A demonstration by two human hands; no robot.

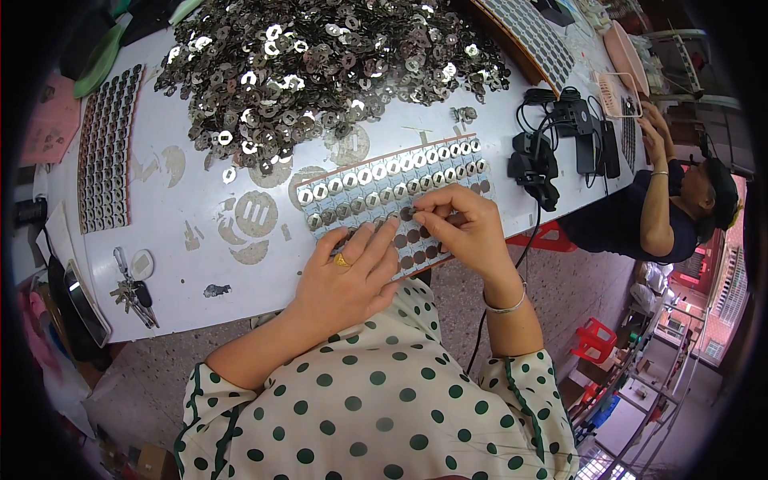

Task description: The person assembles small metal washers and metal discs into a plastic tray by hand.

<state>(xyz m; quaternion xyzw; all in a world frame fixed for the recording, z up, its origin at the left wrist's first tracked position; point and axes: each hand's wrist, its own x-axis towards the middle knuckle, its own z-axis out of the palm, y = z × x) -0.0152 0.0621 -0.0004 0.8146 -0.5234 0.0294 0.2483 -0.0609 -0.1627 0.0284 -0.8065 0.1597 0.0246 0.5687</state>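
Head: board (384, 182) beneath both grips (356, 264) (464, 224)

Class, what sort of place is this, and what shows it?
Probably a small assembly workshop: a heap of pierced metal discs, a board set with disc rows, and a co-worker nearby.
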